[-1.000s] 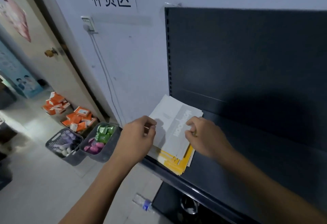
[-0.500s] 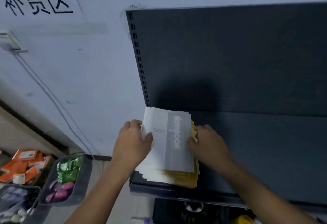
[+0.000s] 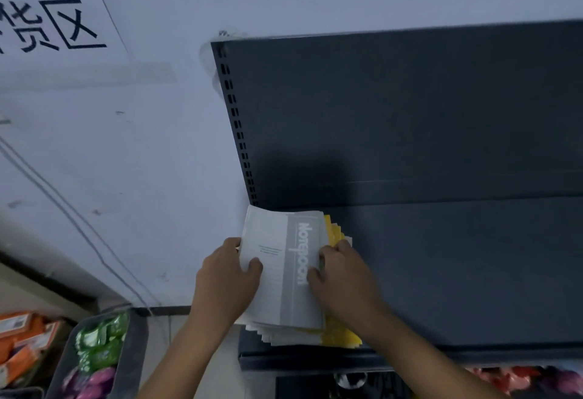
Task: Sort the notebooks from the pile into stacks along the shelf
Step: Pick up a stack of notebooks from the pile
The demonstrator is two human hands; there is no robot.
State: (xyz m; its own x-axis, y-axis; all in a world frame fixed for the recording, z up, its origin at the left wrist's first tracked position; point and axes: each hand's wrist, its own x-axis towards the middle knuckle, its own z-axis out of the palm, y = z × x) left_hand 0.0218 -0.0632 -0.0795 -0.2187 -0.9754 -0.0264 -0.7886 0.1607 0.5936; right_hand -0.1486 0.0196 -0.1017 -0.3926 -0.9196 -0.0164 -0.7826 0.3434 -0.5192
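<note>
A pile of notebooks (image 3: 337, 334) lies at the left end of the dark shelf (image 3: 457, 272), with white ones on top and yellow ones below, fanned out at the near edge. The top white-and-grey notebook (image 3: 284, 272) carries the word "Notebook". My left hand (image 3: 225, 282) grips its left edge, thumb on the cover. My right hand (image 3: 344, 275) grips its right edge, fingers curled under, thumb on the grey band.
The shelf's dark back panel (image 3: 410, 114) rises behind. A white wall with a sign stands to the left. Below left, a grey bin (image 3: 129, 354) holds green and purple packets, beside orange boxes (image 3: 19, 338). Red items (image 3: 511, 378) show under the shelf.
The view has swung right and closer to the shelf. Both hands have closed in on the top notebook's two edges, the thumbs now lying on its cover.
</note>
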